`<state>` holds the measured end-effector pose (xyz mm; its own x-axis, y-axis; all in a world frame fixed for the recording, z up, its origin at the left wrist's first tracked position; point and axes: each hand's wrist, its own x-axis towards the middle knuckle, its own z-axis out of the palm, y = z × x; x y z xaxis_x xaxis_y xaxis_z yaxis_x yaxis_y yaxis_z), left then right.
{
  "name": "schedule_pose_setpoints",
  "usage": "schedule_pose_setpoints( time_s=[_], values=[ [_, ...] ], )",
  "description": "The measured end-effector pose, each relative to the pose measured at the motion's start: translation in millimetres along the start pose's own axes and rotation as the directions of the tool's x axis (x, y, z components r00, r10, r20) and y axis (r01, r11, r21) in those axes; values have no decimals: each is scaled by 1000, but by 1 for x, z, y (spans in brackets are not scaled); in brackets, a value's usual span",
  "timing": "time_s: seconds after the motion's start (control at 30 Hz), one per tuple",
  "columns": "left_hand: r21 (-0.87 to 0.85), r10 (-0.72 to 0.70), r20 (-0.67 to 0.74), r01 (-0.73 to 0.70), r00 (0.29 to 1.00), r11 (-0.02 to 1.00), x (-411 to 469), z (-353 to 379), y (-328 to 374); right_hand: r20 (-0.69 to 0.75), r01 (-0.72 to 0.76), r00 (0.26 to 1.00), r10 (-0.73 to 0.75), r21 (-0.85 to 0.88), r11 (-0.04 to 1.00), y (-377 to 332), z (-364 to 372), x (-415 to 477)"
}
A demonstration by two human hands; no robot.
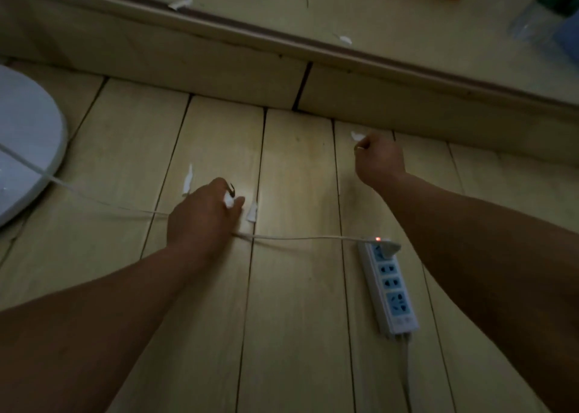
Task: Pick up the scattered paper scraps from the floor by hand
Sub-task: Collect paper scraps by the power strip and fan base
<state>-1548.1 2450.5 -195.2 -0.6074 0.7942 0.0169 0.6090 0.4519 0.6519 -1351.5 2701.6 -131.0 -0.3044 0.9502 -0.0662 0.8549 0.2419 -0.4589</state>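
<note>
A person's left hand (pixel 203 217) reaches low over a dim plank floor (pixel 297 303), its fingers curled and pinching a pinched scrap (pixel 229 201) of white paper between thumb and fingertips. Just right of that hand a pointed scrap (pixel 252 212) lies on the boards, and just left, beyond the knuckles, a long scrap (pixel 188 178) lies lengthwise on a plank. Farther right, the right hand (pixel 377 159) is closed into a fist near the foot of a raised step (pixel 194 77), with a small scrap (pixel 357 136) sticking out at its far left edge, gripped in the curled fingers. A white cord (pixel 300 238) passes under the left wrist and runs right to a plug in a white power strip (pixel 388 287), where a red light glows. A round white base (pixel 28 143) sits at the left edge. Up on the step, a ledge scrap (pixel 181 2) rests at far left and a far scrap (pixel 345 40) lies farther right.
</note>
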Motion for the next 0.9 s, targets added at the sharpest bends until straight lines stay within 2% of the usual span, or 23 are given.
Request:
schedule_pose_setpoints(
  time_s=[0.07, 0.17, 0.27, 0.47, 0.6, 0.67, 0.77, 0.83, 0.9],
  values=[
    [55, 57, -53, -54, 997, 997, -4, 8, -9, -36, -58, 998, 57, -24, 998, 6, 6, 27],
    [79, 73, -138, -63, 988, 995, -4, 16, -12, -40, -73, 997, 70, -77, 994, 10, 20, 62],
    [72, 103, -154, -93, 983, 993, -5, 17, -17, 49, -36, 997, 53, -309, 950, 10, 29, 87],
    [21, 128, -197, -126, 972, 992, -7, 16, -15, 208, 79, 976, 58, -593, 801, 0, 29, 87],
    [44, 118, -187, -111, 975, 993, -12, 9, -10, 299, 213, 952, -68, -486, 848, -37, 33, 29],
    [-11, 68, -146, -70, 987, 997, -10, 4, -6, 379, 318, 904, -196, -293, 902, -57, 40, -12],
    [-165, -59, -125, 38, 990, 986, -5, -15, -5, 451, 457, 807, -382, -66, 887, -80, 57, -69],
    [-219, -105, -188, 62, 977, 974, -15, -34, -14, 467, 492, 777, -423, -31, 870, -89, 71, -91],
    [-275, -142, -253, 69, 957, 959, -38, -55, -26, 505, 485, 764, -402, -38, 874, -91, 80, -100]
  ],
)
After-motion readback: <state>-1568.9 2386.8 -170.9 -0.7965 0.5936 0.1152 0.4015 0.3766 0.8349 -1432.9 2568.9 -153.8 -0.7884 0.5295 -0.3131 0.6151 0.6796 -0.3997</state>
